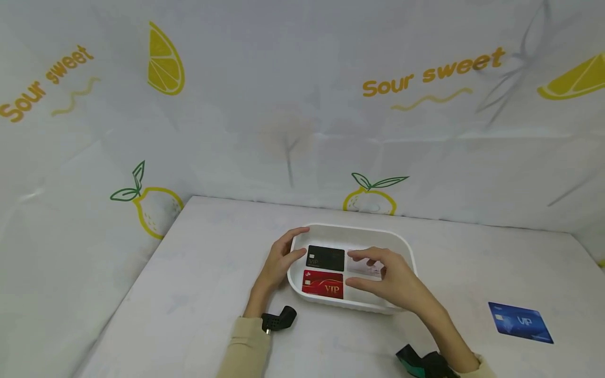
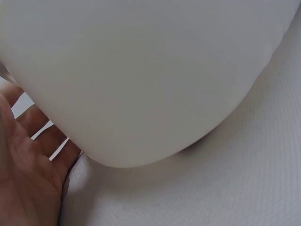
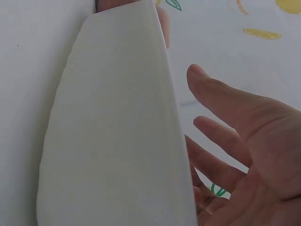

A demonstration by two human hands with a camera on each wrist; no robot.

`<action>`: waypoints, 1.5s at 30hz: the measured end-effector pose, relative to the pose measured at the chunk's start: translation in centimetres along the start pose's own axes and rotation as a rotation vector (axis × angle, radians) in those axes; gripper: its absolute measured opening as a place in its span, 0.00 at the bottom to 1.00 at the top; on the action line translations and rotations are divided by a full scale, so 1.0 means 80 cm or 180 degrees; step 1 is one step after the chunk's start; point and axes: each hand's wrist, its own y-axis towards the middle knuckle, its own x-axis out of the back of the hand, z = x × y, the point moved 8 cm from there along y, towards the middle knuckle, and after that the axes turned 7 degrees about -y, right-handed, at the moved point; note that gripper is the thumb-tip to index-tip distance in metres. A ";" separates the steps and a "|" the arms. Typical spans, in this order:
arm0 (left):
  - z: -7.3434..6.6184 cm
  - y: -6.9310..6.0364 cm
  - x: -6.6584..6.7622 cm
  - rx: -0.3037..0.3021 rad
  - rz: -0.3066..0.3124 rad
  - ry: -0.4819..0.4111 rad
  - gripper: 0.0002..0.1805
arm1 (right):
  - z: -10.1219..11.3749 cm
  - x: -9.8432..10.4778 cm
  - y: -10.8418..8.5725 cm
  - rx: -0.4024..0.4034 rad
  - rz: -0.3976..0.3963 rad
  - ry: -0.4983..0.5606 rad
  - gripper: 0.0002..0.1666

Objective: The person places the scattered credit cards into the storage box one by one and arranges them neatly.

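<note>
Touching the left edge of a white oblong plastic tray [image 1: 359, 237], the left hand [image 1: 279, 261] has parted fingers; the right hand [image 1: 396, 277], fingers apart, partly hides a pale rectangular card [image 1: 363, 268].

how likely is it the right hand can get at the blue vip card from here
Quite likely yes: the blue card lies flat on the table outside the tray, nothing covering it, and the right hand appears empty, though it must first leave the tray.

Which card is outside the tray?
The blue VIP card, flat on the table to the right of the white tray; the black card, red card and pale card are all inside it.
</note>
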 end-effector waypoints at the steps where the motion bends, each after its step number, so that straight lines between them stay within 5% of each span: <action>1: 0.000 0.000 0.000 -0.0006 0.0003 -0.0005 0.27 | -0.002 0.003 -0.003 -0.0018 -0.0003 0.0011 0.27; 11: 0.002 0.001 -0.001 0.0009 0.0008 -0.0060 0.27 | -0.027 0.037 -0.032 -0.0161 -0.0060 -0.0102 0.27; 31: 0.000 0.001 0.000 0.0007 -0.0009 -0.0024 0.27 | -0.101 0.108 -0.111 0.0004 -0.0423 -0.0324 0.29; 45: 0.002 0.000 -0.001 0.0037 -0.0001 -0.0063 0.28 | -0.158 0.139 -0.157 -0.0360 -0.0328 -0.0549 0.30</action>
